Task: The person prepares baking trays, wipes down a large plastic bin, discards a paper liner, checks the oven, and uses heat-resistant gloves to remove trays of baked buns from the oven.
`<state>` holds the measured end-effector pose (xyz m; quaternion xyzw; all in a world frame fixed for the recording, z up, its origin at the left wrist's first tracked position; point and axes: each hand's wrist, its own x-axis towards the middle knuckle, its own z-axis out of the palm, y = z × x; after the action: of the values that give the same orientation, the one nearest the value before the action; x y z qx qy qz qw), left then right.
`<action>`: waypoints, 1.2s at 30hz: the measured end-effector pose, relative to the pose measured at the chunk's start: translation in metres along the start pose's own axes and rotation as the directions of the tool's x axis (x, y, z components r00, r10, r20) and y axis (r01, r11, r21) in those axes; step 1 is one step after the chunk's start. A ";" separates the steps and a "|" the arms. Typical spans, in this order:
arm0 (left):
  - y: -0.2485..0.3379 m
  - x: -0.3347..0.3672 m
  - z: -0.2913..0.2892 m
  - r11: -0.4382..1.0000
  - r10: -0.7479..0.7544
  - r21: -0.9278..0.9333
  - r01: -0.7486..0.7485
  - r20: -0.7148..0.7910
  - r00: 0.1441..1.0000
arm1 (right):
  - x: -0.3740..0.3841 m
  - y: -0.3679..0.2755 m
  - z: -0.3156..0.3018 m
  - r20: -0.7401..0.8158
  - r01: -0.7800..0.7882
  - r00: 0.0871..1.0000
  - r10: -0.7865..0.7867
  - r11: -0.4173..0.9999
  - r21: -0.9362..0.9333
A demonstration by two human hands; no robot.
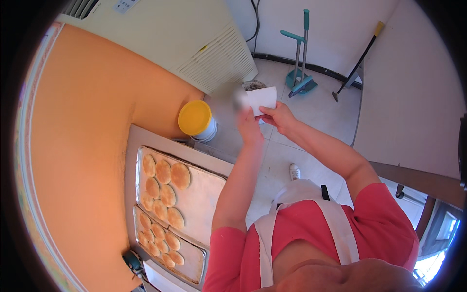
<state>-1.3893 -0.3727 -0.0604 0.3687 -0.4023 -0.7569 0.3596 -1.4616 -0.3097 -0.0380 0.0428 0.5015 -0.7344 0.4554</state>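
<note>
Both of my hands hold up a white, paper-like piece with a straight right edge, over the floor ahead of me. My right hand grips its lower right part, thumb on top and fingers bent beneath. My left hand is closed at its lower left side, with the fingertips partly hidden. A smeared patch covers the piece's left end, so I cannot make out its full shape. Just behind it, a round container with dark contents shows in part.
Left of me, a table bears a large tray and a smaller tray with several flat golden breads. A yellow-lidded bucket stands beyond. A teal dustpan set and a black-handled tool lean by the far wall.
</note>
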 end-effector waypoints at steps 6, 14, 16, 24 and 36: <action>0.044 0.027 -0.030 0.456 0.268 0.708 -0.540 0.469 0.841 | 0.039 -0.064 0.004 0.637 0.849 0.309 -0.706 -0.097 -0.520; 0.099 0.039 -0.004 0.808 0.184 0.485 -0.336 0.334 0.925 | 0.045 -0.108 0.051 0.704 0.694 0.703 -0.098 0.314 -0.648; 0.106 0.039 0.003 0.830 0.239 0.432 -0.352 0.294 0.925 | 0.044 -0.108 0.055 0.666 0.652 0.730 -0.150 0.443 -0.615; 0.132 0.054 0.031 0.947 0.319 0.006 -0.320 0.075 0.945 | 0.039 -0.081 0.039 0.667 0.575 0.737 -0.111 0.622 -0.532; 0.124 -0.028 -0.042 0.985 0.145 0.099 -0.138 -0.066 0.987 | 0.123 -0.067 0.009 0.746 0.741 0.652 -0.136 -0.091 -0.665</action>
<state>-1.3096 -0.4159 0.0387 0.3831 -0.4494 -0.6957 0.4090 -1.5774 -0.3878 -0.0510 -0.6140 0.7057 -0.3055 0.1780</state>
